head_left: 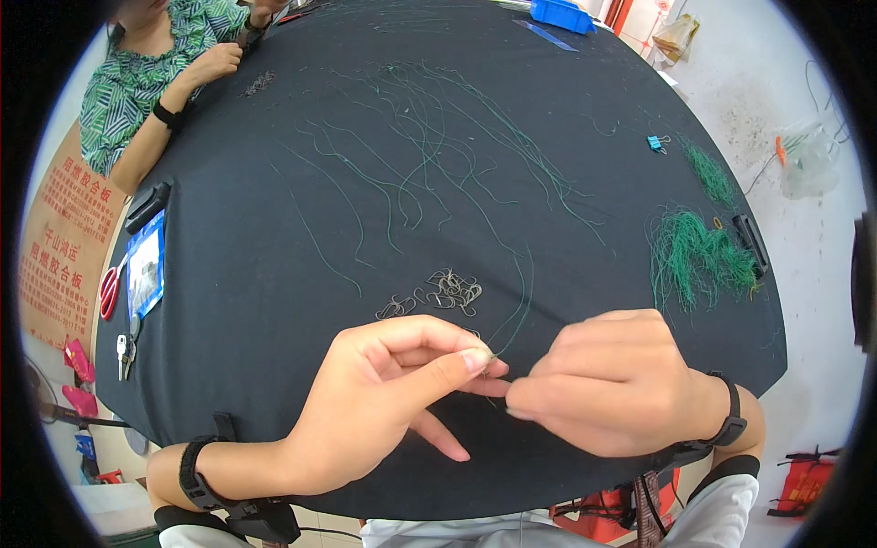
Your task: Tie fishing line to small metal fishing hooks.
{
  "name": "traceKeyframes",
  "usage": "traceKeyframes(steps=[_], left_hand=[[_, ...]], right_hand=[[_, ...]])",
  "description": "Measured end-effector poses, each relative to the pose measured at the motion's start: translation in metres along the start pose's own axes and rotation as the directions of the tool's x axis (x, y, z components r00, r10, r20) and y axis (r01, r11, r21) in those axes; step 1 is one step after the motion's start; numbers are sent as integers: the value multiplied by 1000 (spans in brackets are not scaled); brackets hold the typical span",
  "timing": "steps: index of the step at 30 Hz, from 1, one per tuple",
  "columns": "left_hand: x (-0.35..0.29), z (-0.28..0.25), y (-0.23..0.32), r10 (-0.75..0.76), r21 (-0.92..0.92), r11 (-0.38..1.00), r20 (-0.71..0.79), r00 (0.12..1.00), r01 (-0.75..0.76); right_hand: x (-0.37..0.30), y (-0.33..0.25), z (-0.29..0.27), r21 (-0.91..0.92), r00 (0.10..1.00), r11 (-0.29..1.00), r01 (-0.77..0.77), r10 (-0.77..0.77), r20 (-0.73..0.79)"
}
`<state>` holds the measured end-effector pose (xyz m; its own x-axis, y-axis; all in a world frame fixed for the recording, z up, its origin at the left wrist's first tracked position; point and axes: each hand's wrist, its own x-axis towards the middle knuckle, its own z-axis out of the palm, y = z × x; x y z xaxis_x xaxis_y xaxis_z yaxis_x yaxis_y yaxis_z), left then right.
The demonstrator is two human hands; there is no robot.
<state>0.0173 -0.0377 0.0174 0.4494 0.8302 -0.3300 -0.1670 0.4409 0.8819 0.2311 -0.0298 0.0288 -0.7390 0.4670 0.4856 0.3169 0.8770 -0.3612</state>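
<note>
My left hand [393,402] is above the near part of the dark table, thumb and forefinger pinched on a small metal fishing hook [491,359], mostly covered by the fingertips. From that pinch a thin green line [530,292] loops up and away over the cloth. Close on its right, my right hand [607,384] is closed, thumb against curled fingers, its fingertips almost touching the left hand's fingers. Whatever it grips is hidden. Just beyond my left hand lies a loose pile of metal fishing hooks [452,290].
Cut green strands [411,146] spread over the black tablecloth [247,365]. Tangled green line [694,256] and a blue binder clip [658,143] lie right. Red-handled scissors [111,288] and a blue packet [146,265] lie left. A co-worker's hand [216,62] rests far left.
</note>
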Motion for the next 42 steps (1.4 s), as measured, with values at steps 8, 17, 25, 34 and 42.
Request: traceKeyframes(steps=[8,17,25,34,42], left_hand=[[1,1,0,30,16,999,-13,999,-30],[1,0,1,32,2,999,-36,999,-32],[2,-1,-1,106,9,994,-58,993,-106],[-1,0,0,16,-26,1000,25,1000,-15],[-2,4,1,-60,-145,987,48,997,67]], right_hand=[[0,5,-1,-75,982,989,-129,117,-147],[0,3,-2,-107,958,968,-228,203,-200],[-2,0,-8,221,958,954,-203,147,246],[-1,3,6,5,986,997,-77,77,-148],[-1,5,5,-244,982,969,46,-88,-168]])
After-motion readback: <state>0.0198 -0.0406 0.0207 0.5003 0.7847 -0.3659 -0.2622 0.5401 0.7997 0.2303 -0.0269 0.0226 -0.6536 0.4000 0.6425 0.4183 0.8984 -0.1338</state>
